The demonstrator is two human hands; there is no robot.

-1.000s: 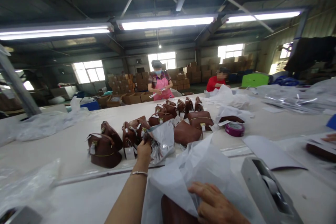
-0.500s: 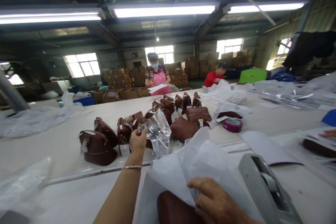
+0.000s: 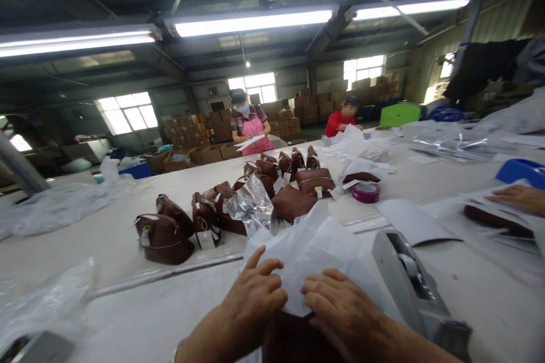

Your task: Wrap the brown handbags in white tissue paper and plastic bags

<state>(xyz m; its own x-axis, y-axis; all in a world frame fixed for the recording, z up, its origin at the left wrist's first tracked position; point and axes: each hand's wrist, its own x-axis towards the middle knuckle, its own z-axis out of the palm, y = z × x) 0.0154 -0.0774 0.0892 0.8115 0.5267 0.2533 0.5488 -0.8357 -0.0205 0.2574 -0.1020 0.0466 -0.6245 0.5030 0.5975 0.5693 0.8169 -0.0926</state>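
A dark brown leather handbag [image 3: 293,340] lies right in front of me, partly covered by a large crumpled sheet of white tissue paper [image 3: 315,238]. My left hand [image 3: 249,306] is at the left edge of the paper, fingers apart and the index stretched out; its thumb is hidden. Curled over the front edge of the sheet are the fingers of my right hand [image 3: 344,303], gripping it above the bag. A crumpled silver foil sheet [image 3: 251,201] rests just beyond, against several brown handbags [image 3: 164,238] with white tags.
A grey tape dispenser [image 3: 409,278] stands right of my right hand, with a purple tape roll [image 3: 365,192] farther back. Clear plastic [image 3: 51,295] lies at left. A co-worker's hand [image 3: 517,195] touches papers at right. Two people are across the table [image 3: 170,300].
My left hand has let go of the silver foil and come back to the tissue paper beside my right hand. The paper now covers more of the near bag. The view has shifted slightly.
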